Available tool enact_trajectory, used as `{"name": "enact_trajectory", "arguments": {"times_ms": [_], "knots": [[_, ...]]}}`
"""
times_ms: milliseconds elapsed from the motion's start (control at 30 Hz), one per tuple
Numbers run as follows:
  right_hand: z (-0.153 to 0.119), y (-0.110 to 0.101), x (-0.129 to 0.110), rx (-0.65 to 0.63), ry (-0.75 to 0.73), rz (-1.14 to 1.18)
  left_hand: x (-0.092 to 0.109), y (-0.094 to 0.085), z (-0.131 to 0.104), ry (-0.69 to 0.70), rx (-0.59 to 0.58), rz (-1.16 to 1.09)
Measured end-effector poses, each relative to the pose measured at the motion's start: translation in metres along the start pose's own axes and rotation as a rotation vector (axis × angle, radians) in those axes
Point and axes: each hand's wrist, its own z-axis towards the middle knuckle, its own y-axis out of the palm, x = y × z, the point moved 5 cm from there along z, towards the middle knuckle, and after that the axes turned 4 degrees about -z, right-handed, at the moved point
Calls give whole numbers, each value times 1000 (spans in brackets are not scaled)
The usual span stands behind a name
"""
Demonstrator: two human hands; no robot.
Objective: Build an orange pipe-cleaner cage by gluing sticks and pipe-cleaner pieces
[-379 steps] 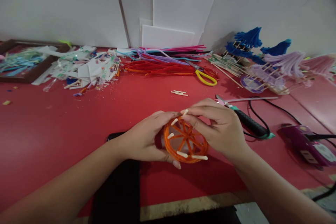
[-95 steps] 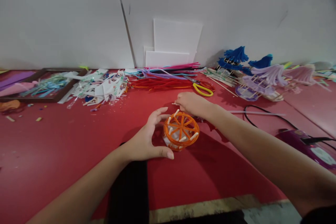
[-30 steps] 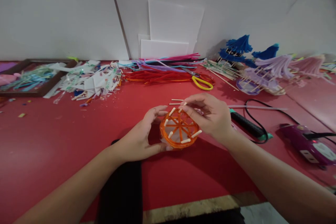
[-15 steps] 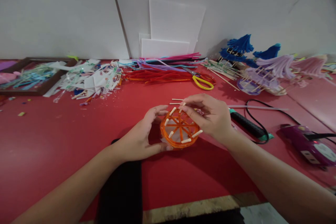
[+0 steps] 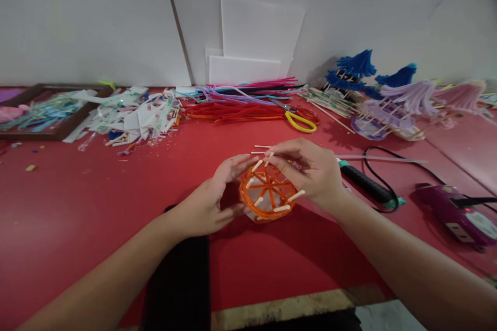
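Note:
An orange ring-shaped craft piece (image 5: 267, 214), seemingly of pipe cleaners, has spokes meeting at its centre and several short wooden sticks (image 5: 282, 208) standing out around its rim. My left hand (image 5: 209, 199) is curved around its left side, fingers behind and thumb in front. At the far rim, my right hand (image 5: 312, 168) pinches a short wooden stick (image 5: 269, 159) between thumb and fingertips. Its lower end meets the orange rim. Two thin sticks (image 5: 261, 147) lie on the table just behind the fingers. Part of the right rim is hidden by my right hand.
Behind lie bundled pipe cleaners (image 5: 236, 111), yellow-handled scissors (image 5: 301, 121) and wooden sticks (image 5: 330, 102). Scraps (image 5: 140, 116) and a brown frame (image 5: 58, 134) are at left. At right are a black-and-green handled tool (image 5: 365, 183), a purple power strip (image 5: 454, 214) and blue roofed models (image 5: 355, 64).
The orange piece has shifted slightly right and tilted a little. My left thumb has slid back along its side. My right hand keeps its pinch on the stick at almost the same spot.

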Motion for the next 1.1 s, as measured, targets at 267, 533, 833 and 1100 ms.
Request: {"name": "enact_trajectory", "arguments": {"times_ms": [267,533,833,1100], "knots": [[1,0,-1,2,-40,-29,0,0,1,13,-6,-3],[0,1,3,-19,-25,11,1,-1,1,14,-9,3],[-1,3,4,-33,-9,39,0,0,1,38,-15,29],[-1,4,5,-29,-37,38,-2,0,0,48,-17,47]]}}
